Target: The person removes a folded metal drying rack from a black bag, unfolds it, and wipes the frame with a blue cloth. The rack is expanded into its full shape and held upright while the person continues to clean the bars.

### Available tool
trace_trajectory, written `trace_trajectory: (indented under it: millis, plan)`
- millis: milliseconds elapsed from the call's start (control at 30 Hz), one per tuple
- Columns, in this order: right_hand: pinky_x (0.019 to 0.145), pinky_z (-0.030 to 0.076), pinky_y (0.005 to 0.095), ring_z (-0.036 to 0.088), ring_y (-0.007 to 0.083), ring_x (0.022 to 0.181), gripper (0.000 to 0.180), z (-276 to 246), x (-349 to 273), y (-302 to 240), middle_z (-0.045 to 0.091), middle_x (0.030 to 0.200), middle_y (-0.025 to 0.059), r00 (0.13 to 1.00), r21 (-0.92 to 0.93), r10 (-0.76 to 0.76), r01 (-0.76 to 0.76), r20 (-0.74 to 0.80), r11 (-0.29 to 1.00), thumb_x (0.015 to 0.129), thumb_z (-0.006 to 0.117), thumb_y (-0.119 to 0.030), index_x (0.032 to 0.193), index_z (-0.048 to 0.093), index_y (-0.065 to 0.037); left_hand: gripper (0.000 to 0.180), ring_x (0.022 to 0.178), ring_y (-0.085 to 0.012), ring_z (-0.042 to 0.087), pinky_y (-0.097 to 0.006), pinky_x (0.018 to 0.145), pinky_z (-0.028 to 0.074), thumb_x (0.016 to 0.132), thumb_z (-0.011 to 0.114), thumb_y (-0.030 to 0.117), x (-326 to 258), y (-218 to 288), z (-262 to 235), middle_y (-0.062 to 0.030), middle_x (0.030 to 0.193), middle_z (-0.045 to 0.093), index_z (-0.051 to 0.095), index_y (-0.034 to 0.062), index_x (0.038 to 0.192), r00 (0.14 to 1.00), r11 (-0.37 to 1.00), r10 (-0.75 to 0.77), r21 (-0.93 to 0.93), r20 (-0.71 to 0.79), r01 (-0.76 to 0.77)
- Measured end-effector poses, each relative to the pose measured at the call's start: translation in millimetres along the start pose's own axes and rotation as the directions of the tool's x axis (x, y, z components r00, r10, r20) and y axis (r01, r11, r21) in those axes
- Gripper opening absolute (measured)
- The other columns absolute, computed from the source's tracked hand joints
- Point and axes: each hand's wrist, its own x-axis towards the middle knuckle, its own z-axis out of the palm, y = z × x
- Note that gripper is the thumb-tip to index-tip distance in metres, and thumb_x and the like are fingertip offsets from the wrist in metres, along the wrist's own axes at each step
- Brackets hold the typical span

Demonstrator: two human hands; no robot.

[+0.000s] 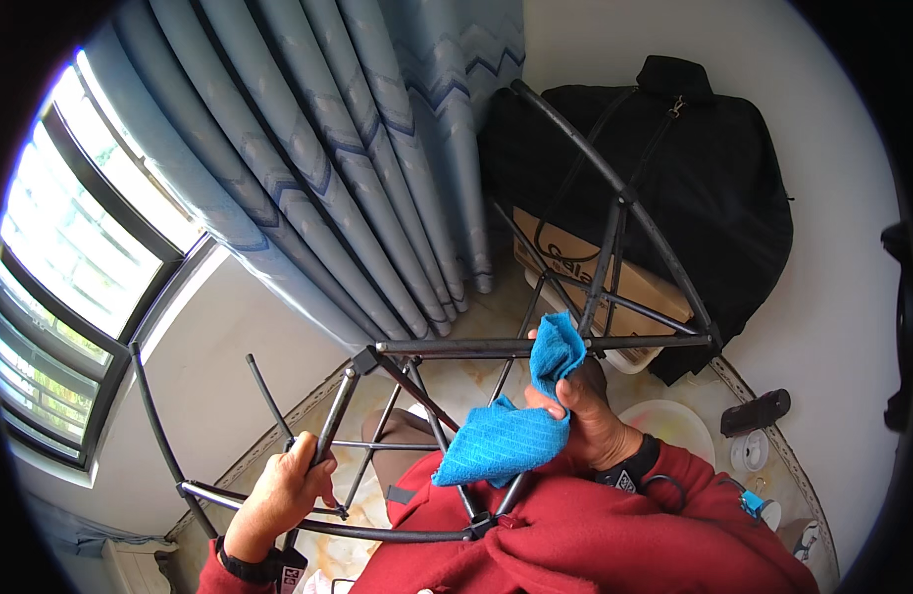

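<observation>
A dark tubular metal frame (pixel 456 347), like the bare frame of a folding chair, stretches across my lap. My left hand (pixel 278 500) is closed around one of its slanting tubes at the lower left. In my right hand (pixel 593 426) is a bunched blue cloth (pixel 506 443), gripped close to the long middle tube. One end of the cloth sticks up against that tube, while the rest hangs to the left over the lower bars. Part of the right hand's fingers is hidden behind the cloth.
Blue-grey curtains (pixel 348 148) hang at the far left beside a barred window (pixel 80 267). Behind the frame's right part lie a big black bag (pixel 714 198) and a cardboard box (pixel 640 292). At right, a whitish basin (pixel 689 421), a dark case (pixel 756 412) and a white spool (pixel 750 451) sit near the wall.
</observation>
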Motion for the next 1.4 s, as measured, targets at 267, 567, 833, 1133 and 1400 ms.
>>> trace_trajectory:
  millis: [267,567,833,1133,1400]
  plan:
    - [0.080,0.038,0.0251,0.047,0.0071,0.077,0.071,-7,-19,-6,0.049,0.079,-0.0050,0.994,-0.122,0.107,-0.102,0.037,0.987,0.082,0.078,-0.042,0.134,0.045,-0.008,0.011,0.061,-0.0269,0.068,-0.036,0.057,0.051,0.095,0.056,0.008,-8,7,-1,-0.0109,0.063,0.065,0.047,0.0016,0.091,0.997,0.997,0.017,0.072,0.069,-0.022]
    - [0.081,0.040,0.0254,0.052,0.0091,0.078,0.054,-16,-29,-9,0.058,0.080,-0.0022,0.992,-0.116,0.122,-0.118,0.029,0.986,0.078,0.082,-0.039,0.112,0.056,-0.005,0.022,0.054,-0.0263,0.066,-0.035,0.050,0.048,0.095,0.059,0.011,-19,7,2,-0.0104,0.060,0.063,0.041,0.0034,0.085,0.993,0.992,0.033,0.120,0.118,-0.047]
    - [0.080,0.042,0.0267,0.056,0.0111,0.080,0.048,-22,-40,-8,0.060,0.081,-0.0006,0.994,-0.055,0.111,-0.109,0.021,0.992,0.078,0.083,-0.030,0.113,0.059,-0.006,0.023,0.053,-0.0268,0.065,-0.035,0.049,0.049,0.093,0.062,0.012,-36,13,8,-0.0096,0.059,0.063,0.043,0.0038,0.085,0.989,0.988,0.030,0.143,0.144,-0.051]
    - [0.087,0.045,0.0298,0.060,0.0146,0.089,0.038,-20,-42,-11,0.066,0.089,0.0029,0.997,-0.178,0.079,-0.079,-0.005,0.981,0.083,0.078,-0.032,0.106,0.063,-0.005,0.026,0.056,-0.0384,0.059,-0.043,0.050,0.045,0.087,0.070,0.017,-42,4,9,-0.0140,0.059,0.057,0.048,0.0045,0.087,0.988,0.947,0.073,0.301,0.135,-0.111]
    - [0.088,0.052,0.0306,0.065,0.0155,0.091,0.033,9,22,-36,0.069,0.096,0.0074,0.998,-0.458,-0.048,0.065,0.047,0.886,0.089,0.071,-0.034,0.100,0.064,-0.004,0.089,0.116,-0.0355,0.056,-0.046,0.101,0.037,0.072,0.072,0.064,-39,5,-13,-0.0175,0.123,0.060,0.051,-0.0013,0.128,0.919,0.811,0.362,0.539,-0.157,-0.228]
